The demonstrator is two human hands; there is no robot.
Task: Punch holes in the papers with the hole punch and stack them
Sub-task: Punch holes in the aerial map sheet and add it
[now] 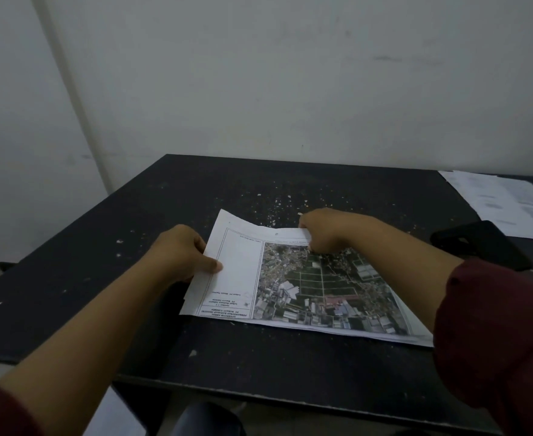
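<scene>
A sheet of paper (243, 272) printed with an aerial map lies on the middle of the black table (70, 294), on top of other sheets whose edges show below it. My left hand (180, 253) pinches its left edge, thumb on top. My right hand (325, 229) grips the far edge, which curls up a little. A black object (482, 243), possibly the hole punch, sits on the table to the right, just beyond my right forearm.
Another stack of printed papers (504, 202) lies at the table's far right corner. Small white paper bits (277, 196) are scattered over the tabletop behind the map sheet. A pale wall (290, 73) rises right behind the table.
</scene>
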